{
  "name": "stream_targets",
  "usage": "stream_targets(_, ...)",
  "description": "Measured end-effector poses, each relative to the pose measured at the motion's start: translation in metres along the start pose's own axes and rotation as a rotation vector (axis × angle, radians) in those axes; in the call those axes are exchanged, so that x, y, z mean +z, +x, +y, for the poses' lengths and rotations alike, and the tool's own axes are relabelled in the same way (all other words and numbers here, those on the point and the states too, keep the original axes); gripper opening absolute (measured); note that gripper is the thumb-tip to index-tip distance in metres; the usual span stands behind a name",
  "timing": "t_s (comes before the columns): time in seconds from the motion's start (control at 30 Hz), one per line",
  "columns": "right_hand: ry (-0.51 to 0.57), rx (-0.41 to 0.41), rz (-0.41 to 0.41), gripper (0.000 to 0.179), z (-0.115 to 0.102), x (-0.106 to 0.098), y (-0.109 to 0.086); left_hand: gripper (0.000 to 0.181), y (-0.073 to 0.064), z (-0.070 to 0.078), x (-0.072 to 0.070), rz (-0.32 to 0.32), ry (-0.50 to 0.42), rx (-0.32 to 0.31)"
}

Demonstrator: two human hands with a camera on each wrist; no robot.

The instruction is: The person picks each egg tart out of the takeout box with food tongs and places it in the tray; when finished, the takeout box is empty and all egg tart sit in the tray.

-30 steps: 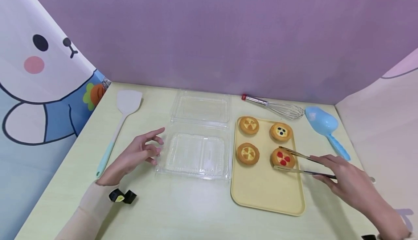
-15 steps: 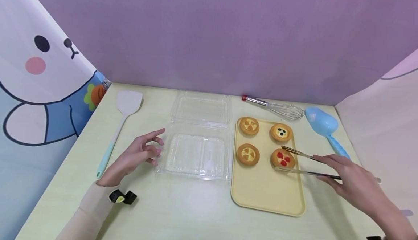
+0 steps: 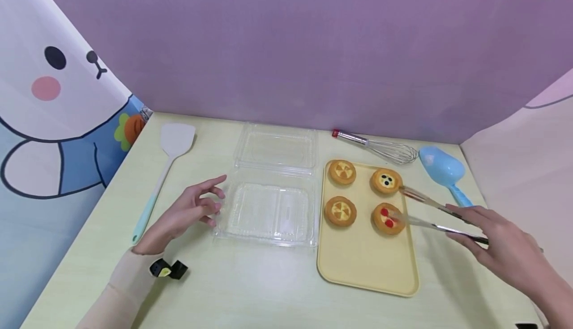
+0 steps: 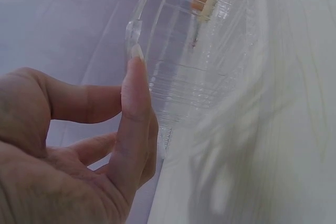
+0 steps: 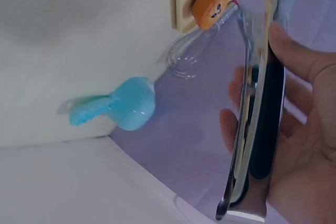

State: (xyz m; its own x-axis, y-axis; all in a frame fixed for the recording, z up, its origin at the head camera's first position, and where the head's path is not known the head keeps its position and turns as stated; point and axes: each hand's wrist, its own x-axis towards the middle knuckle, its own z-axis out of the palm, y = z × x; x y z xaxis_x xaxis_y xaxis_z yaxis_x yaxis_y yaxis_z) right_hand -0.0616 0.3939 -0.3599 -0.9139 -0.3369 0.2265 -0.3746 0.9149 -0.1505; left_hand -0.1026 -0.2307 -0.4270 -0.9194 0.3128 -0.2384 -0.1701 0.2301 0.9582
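Observation:
In the head view my right hand (image 3: 501,244) grips metal tongs (image 3: 447,229), their arms spread apart over the right side of a yellow tray (image 3: 367,267). The lower tip hangs over a tart with red berries (image 3: 381,223); the upper tip is by a tart with dark berries (image 3: 386,181). Two tarts with yellow wedges (image 3: 340,211) sit at left on the tray. My left hand (image 3: 188,212), fingers loosely bent, is at the left edge of an opened clear plastic clamshell box (image 3: 268,209). In the left wrist view a fingertip overlaps the box rim (image 4: 134,30); contact is unclear.
A whisk (image 3: 380,147) lies behind the tray, and a blue scoop (image 3: 440,164) lies to its right. At left is a white spatula (image 3: 175,140) with a mint handle. A purple cloth (image 3: 286,45) hangs behind the table.
My right hand has moved right and a little back with the tongs. The tips have slid away from either side of the red-berry tart, which stays on the tray. My left hand has not moved.

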Motion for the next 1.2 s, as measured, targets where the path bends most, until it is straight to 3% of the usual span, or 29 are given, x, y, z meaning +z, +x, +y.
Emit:
stream_targets(0.3, 0.086, 0.265, 0.037, 0.057, 0.027, 0.034, -0.009, 0.077, 0.004, 0.001, 0.002, 0.014, 0.011, -0.034)
stream_targets(0.43, 0.088, 0.339, 0.046, 0.058, 0.035, 0.055, -0.017, 0.076, 0.004, 0.001, 0.002, 0.012, 0.007, -0.034)
stream_targets(0.73, 0.080, 0.378, 0.116, 0.055, 0.036, 0.086, -0.026, 0.074, 0.002, -0.002, 0.001, 0.016, 0.007, -0.020)
stream_targets(0.97, 0.056, 0.457, 0.012, 0.063, 0.037, 0.091, -0.023, 0.074, -0.001, -0.001, 0.000, 0.031, 0.018, -0.039)
stream_targets(1.2, 0.027, 0.445, -0.009, 0.064, 0.038, 0.097, -0.024, 0.073, -0.003, 0.001, 0.001, 0.052, 0.030, -0.038)
